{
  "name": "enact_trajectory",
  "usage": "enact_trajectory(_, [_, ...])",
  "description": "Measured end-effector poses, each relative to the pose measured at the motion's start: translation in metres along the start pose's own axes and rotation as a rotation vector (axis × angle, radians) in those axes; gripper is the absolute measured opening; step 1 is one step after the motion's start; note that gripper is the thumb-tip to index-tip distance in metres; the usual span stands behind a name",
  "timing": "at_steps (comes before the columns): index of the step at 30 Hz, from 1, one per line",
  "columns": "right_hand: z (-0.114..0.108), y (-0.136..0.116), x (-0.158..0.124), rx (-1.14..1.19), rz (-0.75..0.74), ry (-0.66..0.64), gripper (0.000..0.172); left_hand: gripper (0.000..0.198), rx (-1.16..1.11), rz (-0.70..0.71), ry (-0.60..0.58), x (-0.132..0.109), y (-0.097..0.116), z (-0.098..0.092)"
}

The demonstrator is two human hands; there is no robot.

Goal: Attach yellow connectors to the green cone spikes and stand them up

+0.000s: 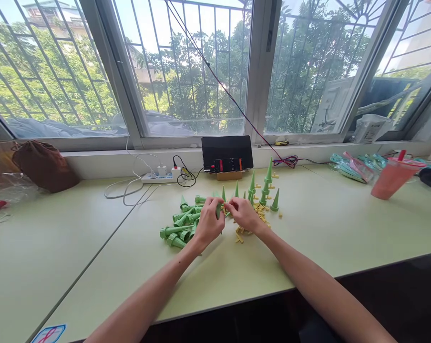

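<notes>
My left hand (210, 221) is closed around a green plastic watering spike (219, 209), mostly hidden by the fingers. Touching it at the fingertips, my right hand (243, 213) is pinched; whatever it holds is too small and covered to make out. Beside my left hand lies a heap of green spikes (181, 231), cone-shaped with ribbed caps. Small yellow T-shaped valves (260, 214) are scattered under and around my right wrist. Behind the hands, several green spikes (265, 186) stand points up, some stacked and some with yellow valves in their sides.
A dark tablet (227, 147) leans by the window, with a phone (229, 165) in front of it. To the left are a white power strip (160, 177) with cables and a brown drawstring bag (44, 166). A red cup (394, 177) and plastic packets (354, 166) sit at right.
</notes>
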State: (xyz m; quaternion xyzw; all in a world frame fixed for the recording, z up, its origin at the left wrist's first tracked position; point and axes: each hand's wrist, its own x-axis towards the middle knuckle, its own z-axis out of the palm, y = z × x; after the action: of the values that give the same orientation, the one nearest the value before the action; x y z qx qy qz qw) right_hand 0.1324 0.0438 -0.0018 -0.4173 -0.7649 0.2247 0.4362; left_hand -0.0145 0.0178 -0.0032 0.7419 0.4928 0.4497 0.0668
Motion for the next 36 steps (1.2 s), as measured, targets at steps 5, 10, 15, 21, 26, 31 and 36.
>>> enact_trajectory(5, [0.0002, 0.0004, 0.0002, 0.029, -0.009, -0.005, 0.031, 0.025, -0.001, 0.01, 0.01, 0.0001, 0.0, 0.0005])
enact_trajectory(10, [-0.0008, 0.0, -0.0003, -0.002, 0.009, -0.041, 0.041, 0.026, 0.016, 0.029, 0.003, 0.0, -0.0019, 0.0015])
enact_trajectory(15, [-0.0008, 0.0003, 0.0002, 0.033, -0.016, -0.04, 0.025, 0.026, 0.027, 0.017, 0.01, -0.0002, -0.001, 0.0005])
enact_trajectory(21, [0.0009, 0.0033, 0.0002, -0.065, 0.012, -0.053, 0.04, 0.026, 0.015, 0.038, -0.009, -0.0004, -0.0015, 0.0001])
enact_trajectory(26, [0.0004, 0.0032, 0.0001, -0.028, -0.021, -0.042, 0.022, 0.026, 0.021, 0.027, 0.003, -0.0003, -0.002, 0.0002])
enact_trajectory(31, [0.0003, 0.0028, 0.0003, -0.105, -0.029, -0.049, 0.038, 0.027, 0.025, 0.027, -0.022, -0.0007, -0.0024, 0.0015])
enact_trajectory(36, [0.0002, 0.0016, -0.0001, -0.036, -0.024, -0.043, 0.029, 0.028, 0.032, 0.019, -0.004, 0.0006, -0.0021, 0.0007])
